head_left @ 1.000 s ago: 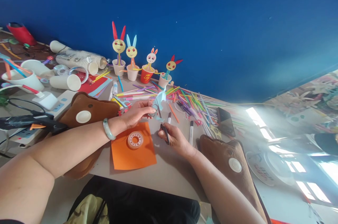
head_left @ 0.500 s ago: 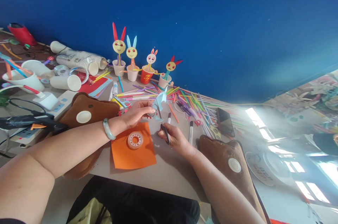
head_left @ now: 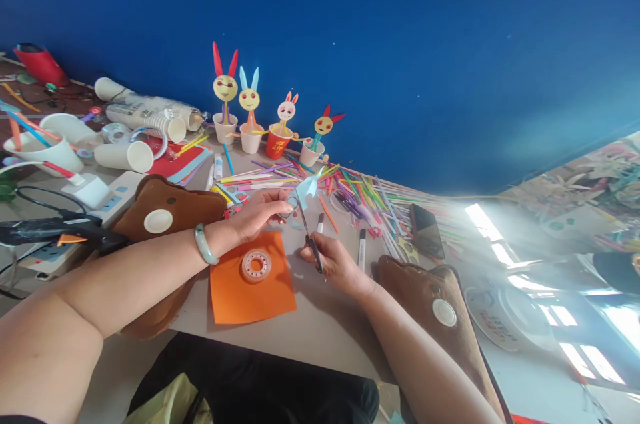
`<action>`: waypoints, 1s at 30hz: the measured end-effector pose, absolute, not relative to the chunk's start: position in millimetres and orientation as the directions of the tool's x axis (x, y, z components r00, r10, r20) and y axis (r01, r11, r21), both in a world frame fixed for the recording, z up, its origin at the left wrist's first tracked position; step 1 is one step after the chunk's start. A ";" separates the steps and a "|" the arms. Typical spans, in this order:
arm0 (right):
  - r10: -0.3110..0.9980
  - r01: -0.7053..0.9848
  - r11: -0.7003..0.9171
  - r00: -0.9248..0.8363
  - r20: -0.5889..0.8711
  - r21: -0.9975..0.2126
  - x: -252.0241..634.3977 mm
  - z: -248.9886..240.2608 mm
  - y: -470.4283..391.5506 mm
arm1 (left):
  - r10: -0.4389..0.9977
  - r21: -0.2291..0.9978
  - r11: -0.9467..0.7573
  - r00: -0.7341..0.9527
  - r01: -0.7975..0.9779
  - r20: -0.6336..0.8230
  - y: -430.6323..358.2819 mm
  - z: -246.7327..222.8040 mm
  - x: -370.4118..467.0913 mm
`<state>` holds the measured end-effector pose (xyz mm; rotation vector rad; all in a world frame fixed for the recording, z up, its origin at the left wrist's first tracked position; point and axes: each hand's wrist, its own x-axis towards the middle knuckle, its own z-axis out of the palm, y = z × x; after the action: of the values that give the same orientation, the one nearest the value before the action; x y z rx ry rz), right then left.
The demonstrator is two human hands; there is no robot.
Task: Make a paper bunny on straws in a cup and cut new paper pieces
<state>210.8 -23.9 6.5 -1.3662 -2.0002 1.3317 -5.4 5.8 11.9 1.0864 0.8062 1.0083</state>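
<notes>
Light blue paper [head_left: 309,189] is pinched in my left hand [head_left: 265,211], between thumb and fingers. Black-handled scissors [head_left: 314,252] are held in my right hand [head_left: 334,263], their blades pointing up to the lower edge of the blue paper. Below my left hand, an orange paper sheet [head_left: 250,304] lies on the table [head_left: 320,337], with a round tape roll [head_left: 257,267] on top. A white marker [head_left: 361,251] lies just beyond my right hand.
Several rabbit-faced figures in cups [head_left: 251,139] stand along the blue wall. Colourful sticks [head_left: 345,191] are scattered behind my hands. Brown plush cushions [head_left: 415,284] lie at both sides, and a dark phone [head_left: 427,231] sits at the right. Paper cups [head_left: 125,156] lie at the left.
The blue paper has shifted slightly to the right. The scissors in my right hand have turned a little, and their blades show more clearly against the paper. My left hand is nearly still.
</notes>
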 end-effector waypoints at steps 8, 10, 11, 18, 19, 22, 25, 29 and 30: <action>0.862 0.527 0.085 -0.464 -0.202 -0.846 212.2 6.0 -23.5 | 0.952 0.966 0.130 0.301 -0.222 -0.059 6.3 13.5 -6.4; 0.861 0.521 0.087 -0.468 -0.199 -0.849 212.4 5.9 -23.4 | 0.952 0.961 0.142 0.299 -0.239 -0.067 6.4 13.5 -6.6; 0.860 0.517 0.087 -0.470 -0.197 -0.852 212.5 6.0 -23.4 | 0.951 0.956 0.151 0.302 -0.253 -0.070 6.5 13.2 -6.7; 0.862 0.512 0.086 -0.469 -0.194 -0.855 212.7 7.0 -23.4 | 0.951 0.959 0.121 0.307 -0.256 -0.038 7.4 11.9 -7.3; 0.863 0.513 0.087 -0.468 -0.193 -0.854 212.8 6.9 -23.4 | 0.953 0.959 0.119 0.299 -0.256 -0.038 7.4 12.0 -7.2; 0.860 0.511 0.082 -0.470 -0.198 -0.856 212.8 6.5 -23.4 | 0.957 0.959 0.118 0.287 -0.259 -0.040 7.7 12.8 -7.1; 0.859 0.513 0.074 -0.469 -0.207 -0.855 212.4 7.5 -23.8 | 0.956 0.966 0.084 0.294 -0.246 -0.008 8.1 14.4 -7.5; 0.863 0.512 0.072 -0.462 -0.204 -0.856 211.9 9.8 -24.4 | 0.960 0.980 0.044 0.278 -0.192 0.011 7.2 18.9 -8.4; 0.863 0.512 0.071 -0.463 -0.205 -0.856 211.8 10.1 -24.5 | 0.962 0.982 0.045 0.275 -0.184 0.008 6.9 20.1 -8.5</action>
<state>211.8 -24.5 10.1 -1.3681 -1.9992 1.3502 -8.5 6.9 20.1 1.1757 0.8782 1.0750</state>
